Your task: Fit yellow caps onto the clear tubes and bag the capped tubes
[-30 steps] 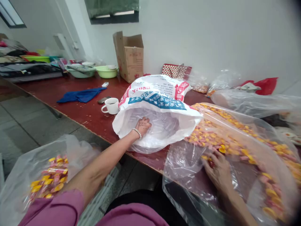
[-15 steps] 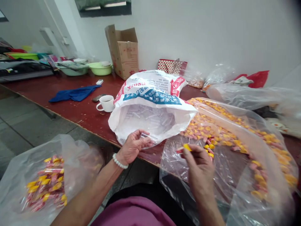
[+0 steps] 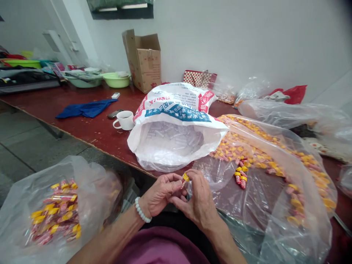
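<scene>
Head view, now:

Item: one yellow-ended piece (image 3: 185,178), red-pink below the end, at the fingertips just in front of the table edge. Whether a clear tube sits around it is hidden by the fingers.

Item: left hand (image 3: 165,190), white bead bracelet (image 3: 142,211) at the wrist; thumb and fingers pinched on the piece.

Item: right hand (image 3: 202,194), brought against the left; its fingers touch the piece from the other side.

Change: half a second ago the hands were apart, the left with a clear tube, the right with a yellow-ended piece. Now they meet. By judgement, gathering has given way to joining the two parts.

Item: printed white sack (image 3: 176,161), mouth toward the person, loose clear tubes (image 3: 176,137) inside; no hand in it.

Item: small cluster of yellow-ended pieces (image 3: 241,172), right of the hands, at the mouth of a large clear plastic bag (image 3: 264,216) holding many more.

Item: translucent bag (image 3: 93,190), lower left, with yellow-capped filled tubes (image 3: 57,212).

Item: white mug (image 3: 124,120), dark drink within, beside the sack on the red-brown table (image 3: 90,128).
</scene>
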`<state>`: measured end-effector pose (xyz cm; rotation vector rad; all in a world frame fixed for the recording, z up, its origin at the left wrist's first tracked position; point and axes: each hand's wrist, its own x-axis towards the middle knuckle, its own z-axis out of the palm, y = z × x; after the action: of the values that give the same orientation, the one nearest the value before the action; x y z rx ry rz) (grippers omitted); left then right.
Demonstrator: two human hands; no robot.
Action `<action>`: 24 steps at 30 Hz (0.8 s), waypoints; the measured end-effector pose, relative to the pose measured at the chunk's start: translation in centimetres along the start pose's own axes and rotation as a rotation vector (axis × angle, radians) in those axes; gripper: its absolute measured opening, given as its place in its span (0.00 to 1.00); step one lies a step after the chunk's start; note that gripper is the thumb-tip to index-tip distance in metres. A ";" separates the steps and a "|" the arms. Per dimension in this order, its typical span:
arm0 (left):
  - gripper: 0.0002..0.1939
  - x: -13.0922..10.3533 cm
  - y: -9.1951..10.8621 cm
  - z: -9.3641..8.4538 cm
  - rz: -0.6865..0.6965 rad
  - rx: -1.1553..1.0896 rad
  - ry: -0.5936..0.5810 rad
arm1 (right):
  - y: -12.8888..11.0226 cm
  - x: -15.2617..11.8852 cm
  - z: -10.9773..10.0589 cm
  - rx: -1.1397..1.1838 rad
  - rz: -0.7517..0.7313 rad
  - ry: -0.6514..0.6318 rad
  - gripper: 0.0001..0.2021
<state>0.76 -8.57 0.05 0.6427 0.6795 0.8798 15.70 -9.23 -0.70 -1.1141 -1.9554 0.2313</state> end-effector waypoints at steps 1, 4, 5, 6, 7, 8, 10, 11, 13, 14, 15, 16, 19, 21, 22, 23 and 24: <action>0.12 0.2 -0.1 0.0 0.006 0.013 -0.005 | -0.1 0.0 0.2 -0.042 0.001 0.012 0.28; 0.11 0.9 -0.2 0.1 0.009 0.055 -0.044 | -0.1 0.2 0.6 -0.112 0.015 -0.053 0.23; 0.11 1.2 -0.2 0.1 -0.005 0.066 -0.063 | 0.0 0.3 0.5 -0.106 0.028 -0.095 0.23; 0.12 1.5 -0.1 0.1 -0.028 0.066 -0.075 | 0.1 0.2 0.4 -0.080 0.046 -0.130 0.24; 0.13 1.9 0.0 0.2 -0.061 0.051 -0.085 | 0.3 0.2 0.2 -0.037 0.062 -0.147 0.26; 0.16 2.2 0.3 0.3 -0.097 0.023 -0.094 | 0.5 0.1 0.0 0.013 0.073 -0.142 0.30; 0.22 2.8 0.9 0.5 -0.156 -0.039 -0.099 | 0.8 -0.2 -0.5 0.105 0.093 -0.091 0.38; 0.25 3.1 1.1 0.6 -0.172 -0.055 -0.094 | 0.8 -0.3 -0.7 0.131 0.116 -0.051 0.40; 0.26 3.4 1.4 0.7 -0.187 -0.050 -0.078 | 1.1 -0.5 -1.3 0.145 0.189 0.043 0.39; 0.25 3.5 1.3 0.7 -0.197 -0.043 -0.061 | 1.3 -0.6 -1.9 0.143 0.226 0.093 0.36; 0.23 3.6 1.2 0.7 -0.213 -0.042 -0.044 | 1.7 -0.7 -2.6 0.139 0.261 0.150 0.32; 0.21 3.6 1.1 0.6 -0.229 -0.050 -0.028 | 2.3 -0.9 -3.5 0.137 0.294 0.212 0.29; 0.14 3.6 1.1 0.3 -0.231 -0.110 0.030 | 5.4 -1.7 -7.2 0.118 0.423 0.482 0.24; 0.10 3.7 1.8 0.1 -0.162 -0.144 0.081 | 8.2 -2.6 -9.9 0.010 0.549 0.649 0.21; 0.09 3.9 2.4 0.0 -0.110 -0.146 0.114 | 9.6 -3.0 -11.1 -0.084 0.612 0.672 0.18; 0.08 4.3 3.1 -0.2 -0.052 -0.136 0.150 | 10.8 -3.5 -11.9 -0.176 0.665 0.646 0.16; 0.07 4.7 3.9 -0.3 0.012 -0.113 0.189 | 11.8 -3.8 -12.5 -0.247 0.708 0.588 0.15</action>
<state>0.86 -2.64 1.53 0.4661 0.7895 0.9910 33.26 -8.17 -1.34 -1.7758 -1.0426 0.0200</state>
